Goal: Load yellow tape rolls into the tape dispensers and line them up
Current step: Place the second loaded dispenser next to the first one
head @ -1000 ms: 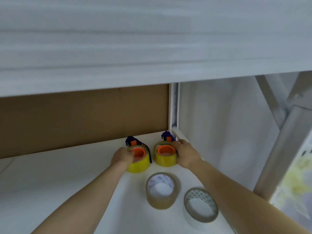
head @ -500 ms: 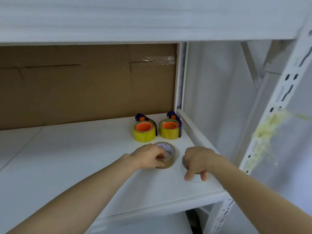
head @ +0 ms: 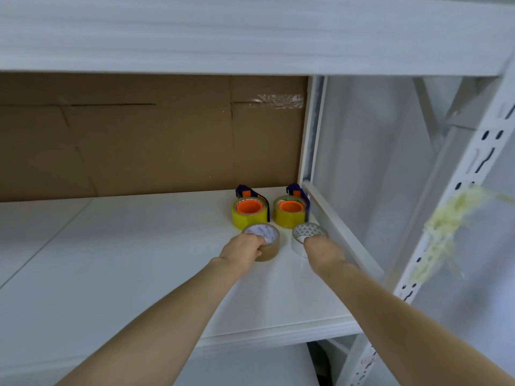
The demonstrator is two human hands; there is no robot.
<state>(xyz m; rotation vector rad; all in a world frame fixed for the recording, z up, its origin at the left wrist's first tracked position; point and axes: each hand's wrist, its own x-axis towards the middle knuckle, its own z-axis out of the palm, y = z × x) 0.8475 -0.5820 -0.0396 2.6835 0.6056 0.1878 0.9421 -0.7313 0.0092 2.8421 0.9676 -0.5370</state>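
Centre of frame, white shelf [head: 139,260]: 2 yellow tape rolls, both seated on orange hubs in blue dispensers, side by side near the cardboard backing [head: 139,146]. Left loaded dispenser [head: 250,212] and right loaded dispenser [head: 291,210] just apart, fronts roughly level; right one close against the shelf's side rail [head: 334,218]. Loading appears done, row looks nearly set.

Just below them, 2 loose rolls lying flat: brown roll [head: 264,245] and clear roll [head: 308,236] with patterned core, each right in front of a dispenser.

Left hand [head: 245,249] curled over near rim of brown roll, fingers wrapped on its outer wall. Right hand [head: 323,250] laid over near edge of clear roll, fingers bent down; exact pinch hidden, cannot tell.

Handling, as judgement: rolls rigid, light to moderate, smooth-sided, likely to slide easily on slick shelf. Best hold across outer wall, or thumb in core. Dispensers probably top-light; nudge from base, avoid the cutter end.
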